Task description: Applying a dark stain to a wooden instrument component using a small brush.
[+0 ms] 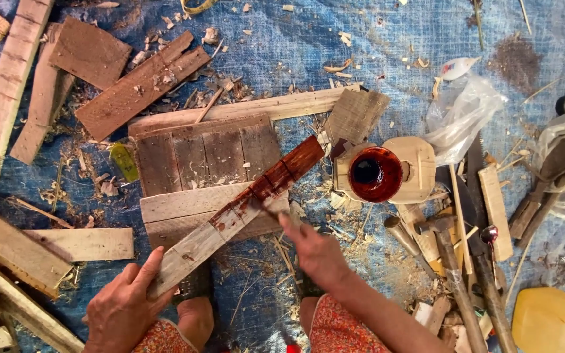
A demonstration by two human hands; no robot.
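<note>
My left hand (124,304) grips the near end of a long wooden slat (194,245) that slants up to the right. The slat's far half (289,168) is coated in dark red-brown stain, its near half bare. My right hand (314,250) holds a small brush (271,210) whose tip touches the slat at the edge of the stained part. An open tin of red-brown stain (375,173) stands on a pale wooden block (420,167) just right of the slat's far end.
Bare boards (197,153) and planks (4,85) lie under and left of the slat on a blue tarp (308,39) strewn with shavings. Hammers (456,274), chisels and offcuts lie at right, beside plastic bags (465,111) and a yellow container (550,320).
</note>
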